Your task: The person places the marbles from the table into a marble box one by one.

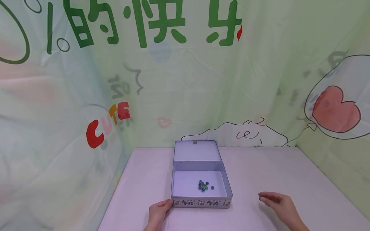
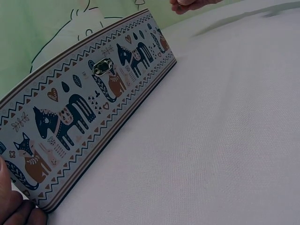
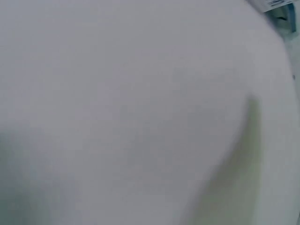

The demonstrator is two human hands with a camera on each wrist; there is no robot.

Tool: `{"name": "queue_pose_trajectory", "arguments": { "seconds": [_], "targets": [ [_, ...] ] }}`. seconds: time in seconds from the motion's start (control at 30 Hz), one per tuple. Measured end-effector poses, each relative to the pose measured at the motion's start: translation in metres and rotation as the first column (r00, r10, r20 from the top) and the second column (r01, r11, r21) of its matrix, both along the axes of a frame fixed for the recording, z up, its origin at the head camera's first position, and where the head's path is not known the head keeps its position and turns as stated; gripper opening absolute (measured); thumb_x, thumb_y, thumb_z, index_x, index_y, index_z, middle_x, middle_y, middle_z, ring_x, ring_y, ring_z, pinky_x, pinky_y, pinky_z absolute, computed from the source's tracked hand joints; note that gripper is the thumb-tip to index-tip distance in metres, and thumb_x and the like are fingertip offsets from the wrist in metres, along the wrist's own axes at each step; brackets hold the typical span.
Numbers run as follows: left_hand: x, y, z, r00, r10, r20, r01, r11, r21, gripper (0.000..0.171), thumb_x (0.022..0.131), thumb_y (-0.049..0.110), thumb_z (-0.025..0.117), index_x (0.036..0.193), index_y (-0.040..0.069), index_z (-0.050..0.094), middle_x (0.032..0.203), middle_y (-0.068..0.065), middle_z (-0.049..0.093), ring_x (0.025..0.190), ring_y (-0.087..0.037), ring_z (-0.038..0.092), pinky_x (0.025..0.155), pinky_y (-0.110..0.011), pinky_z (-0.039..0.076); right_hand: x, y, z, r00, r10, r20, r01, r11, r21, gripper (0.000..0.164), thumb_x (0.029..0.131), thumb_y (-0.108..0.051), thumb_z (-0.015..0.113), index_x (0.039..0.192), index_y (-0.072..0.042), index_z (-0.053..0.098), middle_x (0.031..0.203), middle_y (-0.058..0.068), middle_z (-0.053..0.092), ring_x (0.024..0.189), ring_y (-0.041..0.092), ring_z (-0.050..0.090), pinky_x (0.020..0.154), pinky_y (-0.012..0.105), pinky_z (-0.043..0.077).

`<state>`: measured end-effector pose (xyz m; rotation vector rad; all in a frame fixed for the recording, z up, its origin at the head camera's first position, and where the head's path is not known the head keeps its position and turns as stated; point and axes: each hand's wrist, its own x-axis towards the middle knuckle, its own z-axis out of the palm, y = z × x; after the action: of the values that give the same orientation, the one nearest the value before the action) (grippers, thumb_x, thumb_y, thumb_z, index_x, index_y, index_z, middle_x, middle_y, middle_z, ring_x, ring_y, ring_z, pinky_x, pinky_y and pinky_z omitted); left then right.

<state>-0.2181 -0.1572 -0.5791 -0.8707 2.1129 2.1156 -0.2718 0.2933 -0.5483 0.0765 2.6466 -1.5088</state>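
An open tin box (image 1: 201,201) stands on the table, its hinged lid (image 1: 197,151) tipped back. Dark animals and zigzag bands decorate its front wall (image 2: 70,110), which has a small metal clasp (image 2: 102,67). Several small glass marbles (image 1: 203,186) lie inside on the pale floor, mostly clustered right of the middle. My left hand (image 1: 158,212) grips the box's front left corner between thumb and fingers. Off to the right of the box, my right hand (image 1: 279,205) hovers with thumb and fingertips brought close together; I cannot tell whether they pinch something tiny.
A pale cloth covers the table (image 1: 260,166). Behind and on both sides hangs a printed curtain (image 1: 202,96) with green characters and a heart balloon. In the right wrist view, a blurred white and blue object (image 3: 281,14) shows at the upper right corner.
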Motion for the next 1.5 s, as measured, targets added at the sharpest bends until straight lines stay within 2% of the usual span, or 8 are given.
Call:
{"name": "queue_pose_trajectory", "arguments": {
  "seconds": [0.13,0.23,0.43,0.83,0.97,1.13,1.5],
  "targets": [
    [0.000,-0.001,-0.001,1.000,-0.004,-0.001,0.004,1.000,0.000,0.032,0.093,0.015,0.077,0.114,-0.008,0.071,0.124,-0.029,0.069,0.118,-0.039,0.069,0.090,-0.036,0.066,-0.009,-0.006,0.007,0.997,-0.004,-0.074,-0.002,0.997,-0.071,0.038,0.095,-0.017,0.074,0.125,0.006,0.068,0.112,0.011,0.078,0.089,-0.008,0.070,0.080,0.012,0.062],
    [0.001,-0.002,-0.001,1.000,-0.007,-0.005,0.008,1.000,0.003,0.032,0.092,0.015,0.077,0.114,-0.008,0.071,0.123,-0.029,0.069,0.118,-0.040,0.069,0.090,-0.036,0.066,-0.015,-0.017,0.012,0.993,0.013,-0.120,-0.024,0.995,-0.092,0.039,0.095,-0.017,0.074,0.126,0.007,0.068,0.115,0.014,0.077,0.091,-0.007,0.070,0.081,0.012,0.062],
    [0.003,-0.001,0.001,1.000,-0.012,0.000,0.012,1.000,0.005,0.035,0.093,0.016,0.077,0.115,-0.009,0.070,0.124,-0.029,0.068,0.118,-0.041,0.068,0.092,-0.038,0.065,-0.031,-0.051,0.022,0.995,0.026,-0.100,-0.034,0.996,-0.081,0.034,0.097,-0.013,0.071,0.127,0.002,0.068,0.120,0.015,0.075,0.092,-0.007,0.070,0.087,0.020,0.064],
    [0.000,0.002,-0.001,1.000,0.003,-0.005,-0.003,1.000,-0.005,0.033,0.091,0.016,0.078,0.113,-0.008,0.071,0.122,-0.028,0.070,0.116,-0.040,0.069,0.090,-0.037,0.066,-0.050,-0.123,0.036,0.986,0.087,-0.145,-0.106,0.986,-0.130,0.026,0.096,-0.008,0.070,0.122,-0.002,0.072,0.118,0.014,0.076,0.105,0.019,0.075,0.092,0.028,0.065],
    [-0.001,0.001,-0.002,1.000,0.004,-0.015,-0.004,1.000,-0.001,0.032,0.091,0.015,0.078,0.112,-0.008,0.071,0.121,-0.028,0.070,0.115,-0.039,0.070,0.089,-0.036,0.066,-0.055,-0.142,0.034,0.985,0.099,-0.139,-0.118,0.984,-0.136,0.023,0.096,-0.008,0.071,0.118,-0.006,0.075,0.115,0.011,0.077,0.104,0.018,0.074,0.093,0.030,0.065],
    [-0.001,0.001,-0.002,1.000,0.002,-0.026,-0.002,1.000,0.004,0.032,0.091,0.015,0.078,0.113,-0.009,0.071,0.120,-0.028,0.071,0.115,-0.039,0.070,0.090,-0.037,0.066,-0.057,-0.157,0.032,0.983,0.122,-0.139,-0.140,0.982,-0.127,0.021,0.096,-0.007,0.070,0.116,-0.006,0.075,0.113,0.009,0.078,0.102,0.018,0.074,0.095,0.032,0.065],
    [0.000,0.002,-0.001,0.999,0.021,-0.025,-0.021,1.000,-0.018,0.031,0.091,0.015,0.078,0.112,-0.008,0.072,0.123,-0.030,0.069,0.117,-0.041,0.069,0.091,-0.038,0.065,-0.054,-0.167,0.038,0.984,0.118,-0.134,-0.135,0.982,-0.132,0.018,0.096,-0.004,0.070,0.112,-0.006,0.077,0.113,0.012,0.078,0.104,0.023,0.074,0.093,0.030,0.065]
  ]
}}
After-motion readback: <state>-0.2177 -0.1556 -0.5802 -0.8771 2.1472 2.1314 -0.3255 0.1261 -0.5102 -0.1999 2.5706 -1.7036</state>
